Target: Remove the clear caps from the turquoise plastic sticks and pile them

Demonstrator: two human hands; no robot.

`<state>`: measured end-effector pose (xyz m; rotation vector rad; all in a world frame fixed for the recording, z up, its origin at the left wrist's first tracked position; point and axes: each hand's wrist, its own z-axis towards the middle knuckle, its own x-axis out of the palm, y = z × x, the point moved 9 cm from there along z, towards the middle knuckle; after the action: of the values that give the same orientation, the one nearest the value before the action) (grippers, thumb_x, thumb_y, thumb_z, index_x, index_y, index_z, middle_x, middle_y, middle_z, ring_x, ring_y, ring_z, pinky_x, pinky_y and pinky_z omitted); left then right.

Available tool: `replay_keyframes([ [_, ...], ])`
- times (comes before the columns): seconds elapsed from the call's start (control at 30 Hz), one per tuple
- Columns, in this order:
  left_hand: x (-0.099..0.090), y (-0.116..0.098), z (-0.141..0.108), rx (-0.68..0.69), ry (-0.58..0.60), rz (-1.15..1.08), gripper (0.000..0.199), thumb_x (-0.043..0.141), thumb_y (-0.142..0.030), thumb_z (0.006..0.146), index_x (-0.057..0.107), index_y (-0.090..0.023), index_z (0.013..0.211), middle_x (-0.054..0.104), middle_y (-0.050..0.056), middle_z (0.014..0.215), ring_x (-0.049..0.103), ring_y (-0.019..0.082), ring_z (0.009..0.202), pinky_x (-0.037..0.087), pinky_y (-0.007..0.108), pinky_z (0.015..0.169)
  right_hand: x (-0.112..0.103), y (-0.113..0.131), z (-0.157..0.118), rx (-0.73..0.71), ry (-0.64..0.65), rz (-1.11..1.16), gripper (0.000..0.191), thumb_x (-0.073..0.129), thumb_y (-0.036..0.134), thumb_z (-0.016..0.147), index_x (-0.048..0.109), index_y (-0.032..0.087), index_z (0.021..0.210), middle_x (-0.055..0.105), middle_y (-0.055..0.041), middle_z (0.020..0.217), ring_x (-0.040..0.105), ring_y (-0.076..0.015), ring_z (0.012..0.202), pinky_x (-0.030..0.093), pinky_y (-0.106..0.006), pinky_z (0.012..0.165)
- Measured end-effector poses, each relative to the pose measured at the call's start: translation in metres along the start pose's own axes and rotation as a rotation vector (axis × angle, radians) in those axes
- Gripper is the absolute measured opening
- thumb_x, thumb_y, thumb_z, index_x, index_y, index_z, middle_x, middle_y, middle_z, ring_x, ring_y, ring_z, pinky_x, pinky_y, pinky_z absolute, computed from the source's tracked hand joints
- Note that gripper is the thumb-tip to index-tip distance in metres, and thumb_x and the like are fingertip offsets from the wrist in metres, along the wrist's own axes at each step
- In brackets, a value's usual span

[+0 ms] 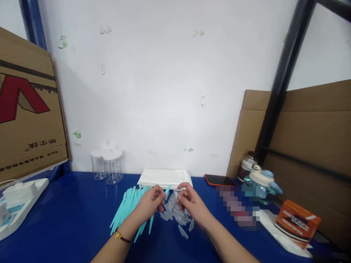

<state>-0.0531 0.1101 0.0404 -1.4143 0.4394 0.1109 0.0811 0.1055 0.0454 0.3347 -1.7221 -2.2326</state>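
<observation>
Rightward, open tabletop [210, 199] separates right hand [192, 203] from phone [220, 180].

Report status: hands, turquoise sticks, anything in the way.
Left hand holding turquoise stick. Right hand at translucent pieces, grip unclear. White packet just beyond; no obstruction seen.

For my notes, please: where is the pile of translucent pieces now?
In the head view, the translucent pieces lie at lower centre on the blue table, right of the turquoise sticks, between the left hand and right hand.
</observation>
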Motion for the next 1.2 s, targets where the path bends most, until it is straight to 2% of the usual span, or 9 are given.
replay_keyframes([
  [0.1,0.013,0.000,0.002,0.047,0.041,-0.002,0.028,0.044,-0.046,0.080,0.043,-0.019,0.080,0.054,-0.004,0.065,0.055,0.009,0.047,0.032,0.019,0.044,-0.018,-0.007,0.003,0.053,-0.064,0.171,0.022,0.061,0.034,0.073,0.054,0.018,0.087,0.056,0.0018,0.069,0.049,-0.0084,0.052,0.036,-0.021,0.051],
  [0.27,0.015,0.000,0.004,0.071,0.056,-0.013,0.027,0.044,-0.045,0.080,0.044,-0.018,0.079,0.053,-0.004,0.065,0.052,0.007,0.047,0.035,0.019,0.047,-0.029,-0.016,0.006,0.089,-0.118,0.282,0.037,0.075,0.032,0.059,0.059,0.014,0.087,0.056,0.0015,0.064,0.052,-0.0100,0.055,0.039,-0.023,0.054],
  [0.47,0.022,-0.002,0.002,0.079,0.094,-0.011,0.025,0.045,-0.042,0.080,0.044,-0.018,0.079,0.051,-0.004,0.065,0.051,0.007,0.047,0.039,0.020,0.050,-0.034,-0.020,0.006,0.109,-0.167,0.230,0.033,0.067,0.043,0.067,0.060,0.013,0.078,0.061,-0.0004,0.064,0.045,-0.0060,0.043,0.029,-0.020,0.043],
  [0.7,0.026,-0.001,0.001,0.064,0.110,-0.023,0.028,0.049,-0.045,0.076,0.047,-0.017,0.079,0.049,-0.005,0.062,0.047,0.007,0.046,0.039,0.019,0.048,-0.026,-0.009,0.006,0.072,-0.118,0.079,0.035,0.063,0.049,0.070,0.060,0.014,0.072,0.059,0.0009,0.060,0.044,-0.0069,0.043,0.031,-0.021,0.044],
  [0.87,0.026,0.000,0.001,0.055,0.112,-0.018,0.025,0.051,-0.043,0.074,0.047,-0.018,0.078,0.048,-0.005,0.061,0.046,0.007,0.046,0.040,0.020,0.047,-0.022,-0.009,0.005,0.069,-0.091,0.004,0.034,0.061,0.049,0.071,0.061,0.014,0.073,0.059,0.0010,0.059,0.044,-0.0073,0.043,0.033,-0.021,0.045],
  [1.03,0.020,0.002,0.003,0.050,0.080,0.025,0.023,0.048,-0.040,0.076,0.049,-0.017,0.077,0.050,-0.004,0.062,0.047,0.007,0.046,0.039,0.020,0.048,-0.036,-0.008,0.005,0.039,-0.194,0.008,0.032,0.060,0.046,0.073,0.060,0.015,0.071,0.059,0.0008,0.060,0.042,-0.0069,0.044,0.031,-0.021,0.046],
  [1.2,0.023,0.002,0.004,0.049,0.096,0.012,0.021,0.049,-0.038,0.076,0.049,-0.017,0.078,0.049,-0.005,0.062,0.046,0.008,0.047,0.040,0.021,0.048,-0.027,-0.005,0.005,0.028,-0.137,0.011,0.030,0.059,0.044,0.075,0.060,0.015,0.071,0.059,0.0003,0.061,0.043,-0.0072,0.045,0.031,-0.021,0.046],
])
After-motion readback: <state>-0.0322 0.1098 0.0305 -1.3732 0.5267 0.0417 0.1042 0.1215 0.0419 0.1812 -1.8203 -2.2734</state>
